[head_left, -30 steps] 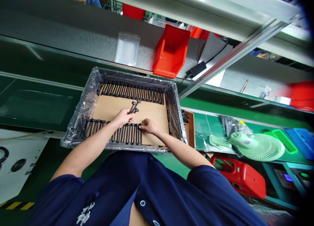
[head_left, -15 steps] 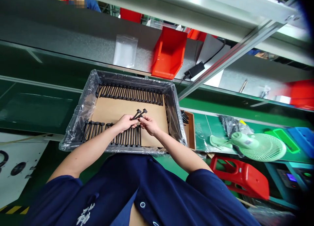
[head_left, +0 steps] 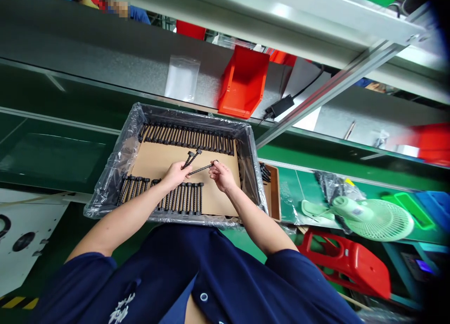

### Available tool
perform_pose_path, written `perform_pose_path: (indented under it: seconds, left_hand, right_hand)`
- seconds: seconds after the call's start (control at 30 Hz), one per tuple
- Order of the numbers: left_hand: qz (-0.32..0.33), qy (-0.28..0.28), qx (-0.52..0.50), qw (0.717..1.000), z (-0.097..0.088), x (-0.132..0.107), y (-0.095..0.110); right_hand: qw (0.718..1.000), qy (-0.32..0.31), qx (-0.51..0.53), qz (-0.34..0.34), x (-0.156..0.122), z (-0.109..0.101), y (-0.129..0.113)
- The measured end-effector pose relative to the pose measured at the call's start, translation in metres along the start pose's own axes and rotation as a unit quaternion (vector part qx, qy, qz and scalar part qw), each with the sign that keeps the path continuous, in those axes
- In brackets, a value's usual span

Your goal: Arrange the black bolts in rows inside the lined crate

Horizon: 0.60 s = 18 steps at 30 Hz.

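Note:
My left hand (head_left: 176,175) is closed around two black spiral-shafted rods with wide heads (head_left: 193,157), their heads pointing up and away. Between finger and thumb, my right hand (head_left: 222,176) pinches the head end of another black rod (head_left: 201,169). Its thin end reaches across to the left fingers; whether they grip it I cannot tell. Both hands are above a dark tray lined with clear plastic (head_left: 259,183). Brown cardboard (head_left: 158,157) covers the tray's bottom. Similar rods lie side by side in a back row (head_left: 186,137) and a front row (head_left: 183,197), partly hidden by my left arm.
Right of the tray, a brown box (head_left: 274,192) holds more black rods. Beyond are a green fan (head_left: 376,218) and a red stool (head_left: 351,263). A red bin (head_left: 244,85), plastic bag (head_left: 182,78) and black adapter (head_left: 281,107) sit on the shelf behind. A metal post (head_left: 330,96) slants there.
My hands have moved apart. My right hand has shifted right and now holds one rod slanting between the hands, while two rods stay in my left hand.

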State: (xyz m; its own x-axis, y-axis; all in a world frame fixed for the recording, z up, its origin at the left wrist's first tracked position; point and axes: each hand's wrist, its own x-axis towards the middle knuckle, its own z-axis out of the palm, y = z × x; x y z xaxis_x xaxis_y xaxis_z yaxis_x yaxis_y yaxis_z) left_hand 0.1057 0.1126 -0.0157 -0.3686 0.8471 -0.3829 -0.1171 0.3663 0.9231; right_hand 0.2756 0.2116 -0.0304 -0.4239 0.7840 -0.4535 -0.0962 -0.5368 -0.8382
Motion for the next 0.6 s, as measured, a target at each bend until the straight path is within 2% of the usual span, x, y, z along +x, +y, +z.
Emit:
perform_pose_path:
  seconds: [0.1, 0.2, 0.27, 0.37, 0.5, 0.6]
  left_hand:
    - [0.027, -0.008, 0.014, 1.0, -0.002, 0.001, -0.003]
    - [0.02, -0.006, 0.011, 1.0, -0.002, 0.0, -0.002]
    - [0.012, -0.001, 0.009, 1.0, -0.002, -0.001, 0.001]
    - [0.006, 0.001, 0.007, 1.0, -0.002, -0.001, 0.002]
    - [0.0, -0.009, -0.001, 1.0, -0.003, 0.0, 0.0]
    - [0.003, -0.014, 0.001, 1.0, -0.003, 0.001, -0.002]
  right_hand:
    - [0.999, 0.016, 0.021, -0.021, 0.005, -0.005, -0.004]
    - [0.999, 0.034, 0.001, -0.03, 0.01, -0.016, -0.012]
    - [0.998, 0.038, -0.054, -0.022, 0.013, -0.025, -0.015]
    - [0.987, 0.011, -0.159, 0.021, 0.014, -0.033, -0.012]
    - [0.958, -0.032, -0.271, 0.087, 0.012, -0.031, 0.006]
    - [0.934, -0.036, -0.347, 0.076, 0.01, -0.027, 0.019]
